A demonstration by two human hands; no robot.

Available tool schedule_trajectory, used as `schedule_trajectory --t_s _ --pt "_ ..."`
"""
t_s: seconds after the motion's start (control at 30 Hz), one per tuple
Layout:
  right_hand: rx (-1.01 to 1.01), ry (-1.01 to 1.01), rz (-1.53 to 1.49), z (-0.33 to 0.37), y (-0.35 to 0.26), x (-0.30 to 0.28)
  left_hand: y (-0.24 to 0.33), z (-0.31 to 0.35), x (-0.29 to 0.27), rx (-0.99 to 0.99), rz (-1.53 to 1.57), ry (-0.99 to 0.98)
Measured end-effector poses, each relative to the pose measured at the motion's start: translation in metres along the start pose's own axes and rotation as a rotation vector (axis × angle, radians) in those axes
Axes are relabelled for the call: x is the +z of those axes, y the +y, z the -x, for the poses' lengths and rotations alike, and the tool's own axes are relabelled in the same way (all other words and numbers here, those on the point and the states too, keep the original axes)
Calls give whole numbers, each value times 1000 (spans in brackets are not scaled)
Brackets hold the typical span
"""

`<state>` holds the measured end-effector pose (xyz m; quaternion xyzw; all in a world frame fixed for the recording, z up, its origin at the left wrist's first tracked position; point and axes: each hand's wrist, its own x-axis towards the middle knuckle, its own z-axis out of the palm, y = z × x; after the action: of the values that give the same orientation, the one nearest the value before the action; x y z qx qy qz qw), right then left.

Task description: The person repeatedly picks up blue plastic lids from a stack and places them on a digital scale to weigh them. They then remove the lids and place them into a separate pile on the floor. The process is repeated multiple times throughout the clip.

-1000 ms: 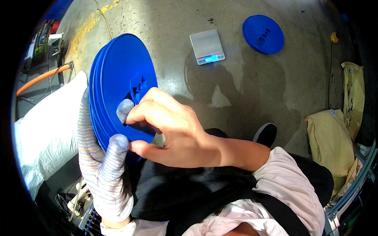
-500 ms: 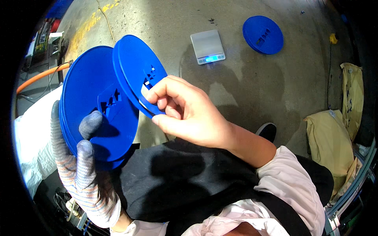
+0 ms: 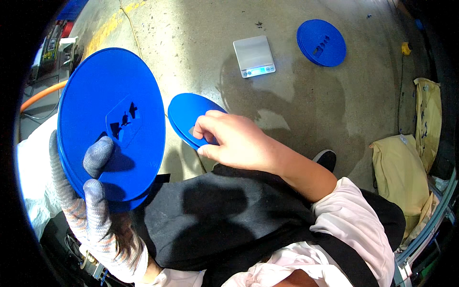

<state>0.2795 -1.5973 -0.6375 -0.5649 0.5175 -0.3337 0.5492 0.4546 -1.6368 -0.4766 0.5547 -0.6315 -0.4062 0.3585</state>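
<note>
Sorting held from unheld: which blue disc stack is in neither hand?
The blue stack on the floor, right of the scale; gloved left hand holds one, bare right hand another.

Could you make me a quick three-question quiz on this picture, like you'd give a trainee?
1. Which hand is gloved?
2. True or false: the display of the scale on the floor is lit.
3. What colour are the discs in the right hand? A) red B) blue C) yellow

Key:
1. The left hand.
2. True.
3. B.
</note>
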Motion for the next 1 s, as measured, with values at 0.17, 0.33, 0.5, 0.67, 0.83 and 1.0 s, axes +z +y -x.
schedule_trajectory --t_s 0.17,0.33,0.5,0.67,0.83,1.0 --pt "-1 -50 60 -1 8 2 -3 -1 4 2 7 -6" --pt "3 -112 80 -2 5 2 -1 -2 1 -19 21 -8" --pt "-20 -137 144 0 8 2 -4 -3 3 -11 22 -8" --pt "-11 -192 238 4 13 -1 -9 -3 10 -40 67 -15" --pt "-5 -228 260 4 12 0 -4 -3 12 -23 28 -30" --pt "-47 -276 245 0 3 1 5 -2 6 -7 -18 -9"
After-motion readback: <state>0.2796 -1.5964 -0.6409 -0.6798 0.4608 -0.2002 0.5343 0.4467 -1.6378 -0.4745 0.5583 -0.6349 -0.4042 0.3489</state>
